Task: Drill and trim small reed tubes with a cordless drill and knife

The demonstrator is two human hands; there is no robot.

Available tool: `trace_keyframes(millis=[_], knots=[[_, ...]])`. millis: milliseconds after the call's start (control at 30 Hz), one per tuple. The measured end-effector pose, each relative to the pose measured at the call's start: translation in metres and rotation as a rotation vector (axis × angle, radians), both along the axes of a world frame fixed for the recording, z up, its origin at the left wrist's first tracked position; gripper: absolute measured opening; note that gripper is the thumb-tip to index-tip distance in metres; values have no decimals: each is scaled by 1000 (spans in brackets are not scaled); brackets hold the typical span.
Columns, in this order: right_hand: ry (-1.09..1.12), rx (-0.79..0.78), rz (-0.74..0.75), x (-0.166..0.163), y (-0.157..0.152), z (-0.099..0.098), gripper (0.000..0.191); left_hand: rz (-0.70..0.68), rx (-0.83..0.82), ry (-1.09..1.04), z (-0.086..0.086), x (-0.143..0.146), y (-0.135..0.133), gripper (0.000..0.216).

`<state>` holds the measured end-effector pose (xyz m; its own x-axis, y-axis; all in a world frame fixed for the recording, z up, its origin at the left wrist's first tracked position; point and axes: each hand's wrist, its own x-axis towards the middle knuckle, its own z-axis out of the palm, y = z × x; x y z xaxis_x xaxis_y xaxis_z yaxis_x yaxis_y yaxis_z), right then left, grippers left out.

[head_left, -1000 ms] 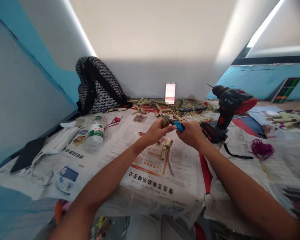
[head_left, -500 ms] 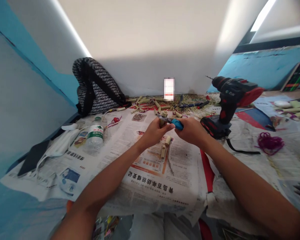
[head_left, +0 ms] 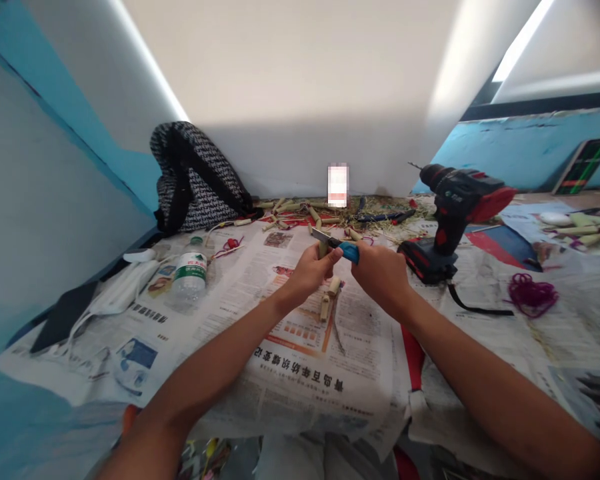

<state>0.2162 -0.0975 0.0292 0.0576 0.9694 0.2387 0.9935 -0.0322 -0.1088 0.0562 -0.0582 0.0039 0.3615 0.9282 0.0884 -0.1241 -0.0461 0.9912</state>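
Observation:
My right hand is closed around the blue handle of a knife. The knife's flat grey blade points left and lies over a short bamboo piece. My left hand grips that bamboo piece, which is mostly hidden by fingers and blade. Both hands are nearly touching above the newspaper. Just below them lie two short bamboo pieces, one upper and one lower, beside a thin dark cord.
A cordless drill stands right of my hands, near purple cord. Left are a water bottle, a white mask and a patterned bag. Bamboo pieces and shavings line the wall, with dark-handled pliers.
The knife blade has turned and now shows broader, reaching further left across the bamboo piece. The bamboo's open end, visible before, is now largely covered. The view has shifted slightly.

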Motion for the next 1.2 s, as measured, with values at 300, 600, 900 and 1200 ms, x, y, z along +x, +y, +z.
trace_keyframes(millis=[300,600,900,1200], knots=[[9,46,-5,0,-2,-1,33,122,155,244,6,-10,5,75],[580,50,558,12,18,-27,16,-123,335,332,17,-14,-5,54],[744,-271,681,25,37,-32,31,-98,388,466,11,-19,3,29],[340,-105,473,35,40,-35,17,34,435,671,6,-11,-5,32]])
